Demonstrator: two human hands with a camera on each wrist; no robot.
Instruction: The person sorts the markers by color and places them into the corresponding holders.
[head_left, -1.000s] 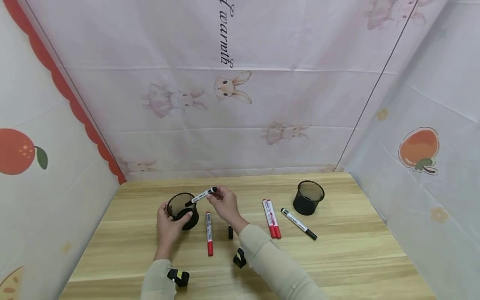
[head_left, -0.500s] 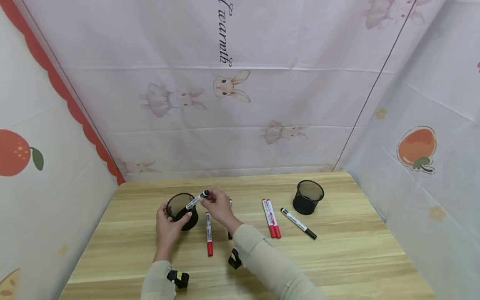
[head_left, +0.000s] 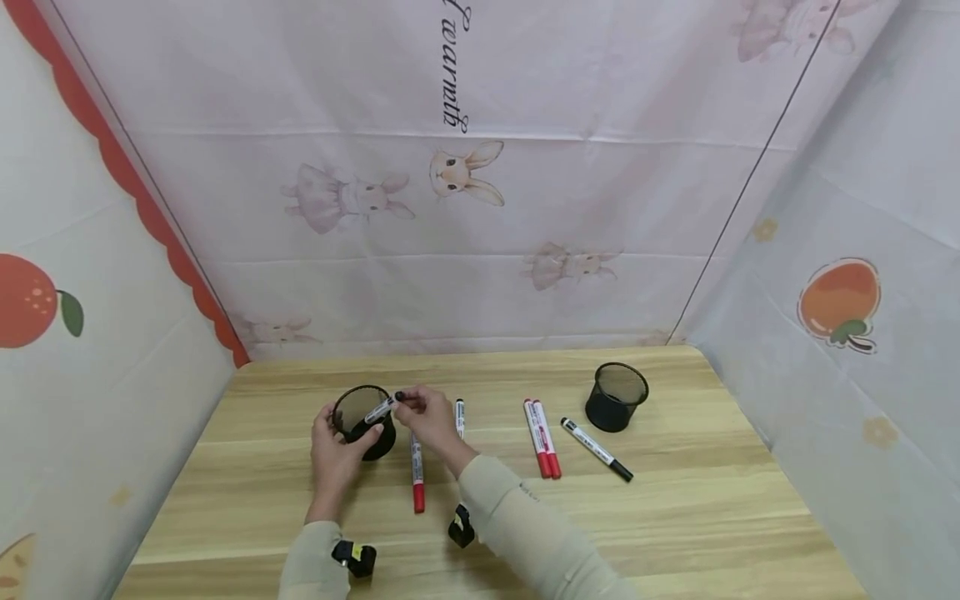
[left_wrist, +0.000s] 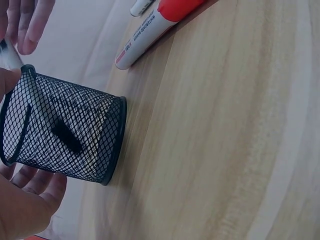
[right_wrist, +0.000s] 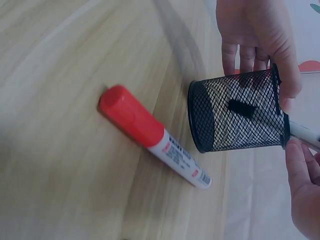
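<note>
My left hand (head_left: pixel 337 458) grips a black mesh pen holder (left_wrist: pixel 100 145) at the left of the table, its thumb along the near side. Over that holder's mouth, my right hand (head_left: pixel 433 421) pinches a black-capped whiteboard marker (head_left: pixel 379 410) near its end. The marker slants into the holder, and its dark cap shows through the mesh in both wrist views. Right of the holder lies a red-capped marker (head_left: pixel 417 479). Partly hidden behind my right hand and wrist is another black marker (head_left: pixel 460 414).
Two red-capped markers (head_left: pixel 542 442) lie side by side right of centre. Beside them a black-capped marker (head_left: pixel 597 450) lies slantwise. A second mesh pen holder (head_left: pixel 613 410) stands upright at the back right. Printed cloth walls (head_left: pixel 480 308) bound the wooden table (head_left: pixel 675 533).
My right hand has moved left and slightly down, and the marker in it has gone deeper into the pen holder. My left hand keeps its hold on the holder.
</note>
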